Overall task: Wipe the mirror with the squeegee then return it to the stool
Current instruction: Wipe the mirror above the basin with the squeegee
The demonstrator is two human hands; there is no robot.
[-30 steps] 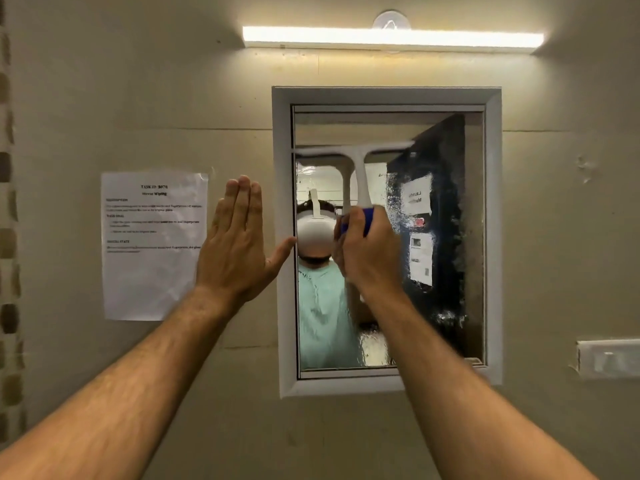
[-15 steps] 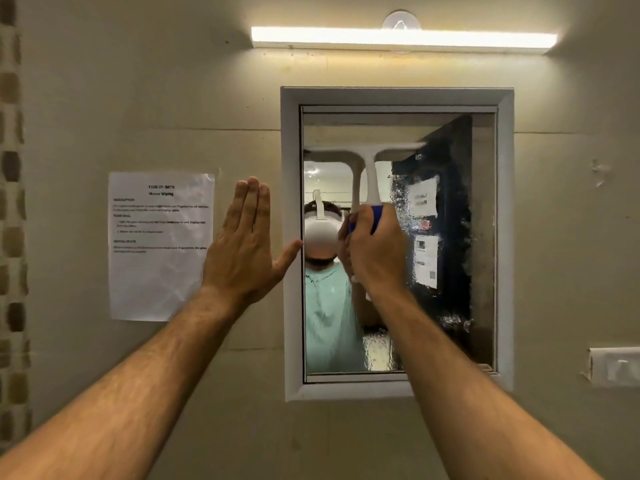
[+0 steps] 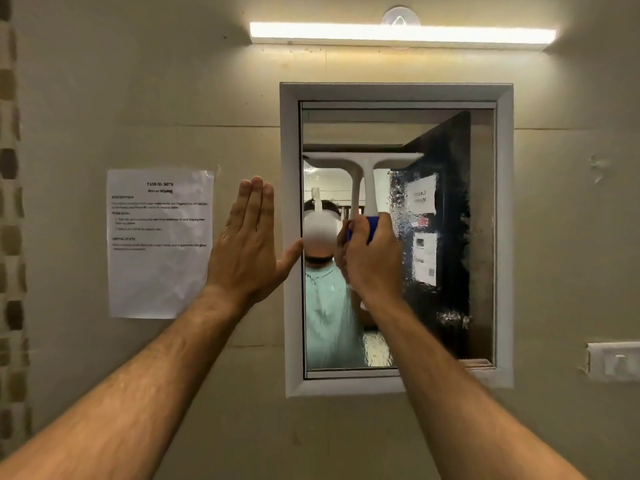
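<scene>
A white-framed mirror (image 3: 483, 237) hangs on the wall ahead, its right part streaked with water marks. My right hand (image 3: 375, 258) grips the blue handle of a white squeegee (image 3: 365, 181), whose blade lies level across the upper left of the glass. My left hand (image 3: 247, 247) is flat with straight fingers against the wall by the mirror's left frame, thumb touching the frame. The stool is out of view.
A printed task sheet (image 3: 159, 244) is taped to the wall left of the mirror. A tube light (image 3: 401, 34) glows above it. A white switch plate (image 3: 614, 362) sits at the right edge. A tiled strip (image 3: 10, 237) runs down the far left.
The squeegee blade has slid a little lower on the glass with my right hand. My left hand stays flat by the frame.
</scene>
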